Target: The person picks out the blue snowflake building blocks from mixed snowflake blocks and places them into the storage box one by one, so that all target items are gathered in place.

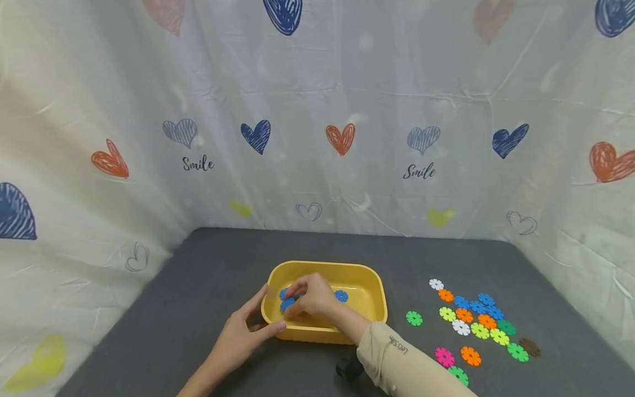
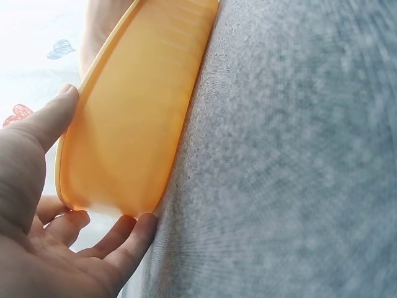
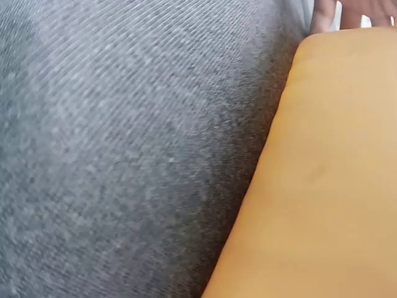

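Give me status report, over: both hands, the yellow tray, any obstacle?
Left hand holds yellow tray at left end. Right hand inside, at blue discs; grip unclear. Loose coloured discs lie right of tray, apparently not in the way.

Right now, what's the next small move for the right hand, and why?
I'd probably have the right hand pinch the nearest blue, flower-shaped disc: that hand is inside the yellow, rounded-rectangular tray, right by the disc, and the left hand holds the tray's left end, likely keeping it steady. Can't tell whether the right hand is holding another disc.
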Demonstrator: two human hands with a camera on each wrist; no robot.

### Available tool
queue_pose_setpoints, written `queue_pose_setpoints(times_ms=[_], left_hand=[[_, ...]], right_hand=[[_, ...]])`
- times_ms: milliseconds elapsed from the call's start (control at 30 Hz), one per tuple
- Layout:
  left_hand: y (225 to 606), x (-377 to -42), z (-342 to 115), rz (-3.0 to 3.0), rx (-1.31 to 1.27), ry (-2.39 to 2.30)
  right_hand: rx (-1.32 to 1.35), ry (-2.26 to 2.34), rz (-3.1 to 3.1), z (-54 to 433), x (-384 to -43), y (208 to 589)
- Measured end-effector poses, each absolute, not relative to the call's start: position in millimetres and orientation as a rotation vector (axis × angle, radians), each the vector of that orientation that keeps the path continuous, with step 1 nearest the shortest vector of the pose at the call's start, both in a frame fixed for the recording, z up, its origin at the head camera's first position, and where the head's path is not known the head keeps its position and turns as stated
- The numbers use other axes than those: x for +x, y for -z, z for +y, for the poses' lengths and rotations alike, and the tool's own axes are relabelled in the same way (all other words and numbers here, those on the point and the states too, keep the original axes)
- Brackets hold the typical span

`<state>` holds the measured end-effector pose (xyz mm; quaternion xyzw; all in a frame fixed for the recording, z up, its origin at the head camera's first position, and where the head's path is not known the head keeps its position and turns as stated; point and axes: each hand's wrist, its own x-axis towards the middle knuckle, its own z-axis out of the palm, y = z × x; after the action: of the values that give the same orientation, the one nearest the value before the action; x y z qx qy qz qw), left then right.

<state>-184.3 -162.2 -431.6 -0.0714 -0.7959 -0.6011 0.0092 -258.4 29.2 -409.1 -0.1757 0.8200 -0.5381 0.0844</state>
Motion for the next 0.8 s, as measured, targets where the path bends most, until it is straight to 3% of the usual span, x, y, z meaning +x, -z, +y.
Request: queue_pose_setpoints(times_ms=[800], left_hand=[[430.9, -183.7, -161.9, -2.492, -0.209, 1.875]], right_hand=[[-0.533, 1.664, 2.439, 29.0, -260.1, 413.2]])
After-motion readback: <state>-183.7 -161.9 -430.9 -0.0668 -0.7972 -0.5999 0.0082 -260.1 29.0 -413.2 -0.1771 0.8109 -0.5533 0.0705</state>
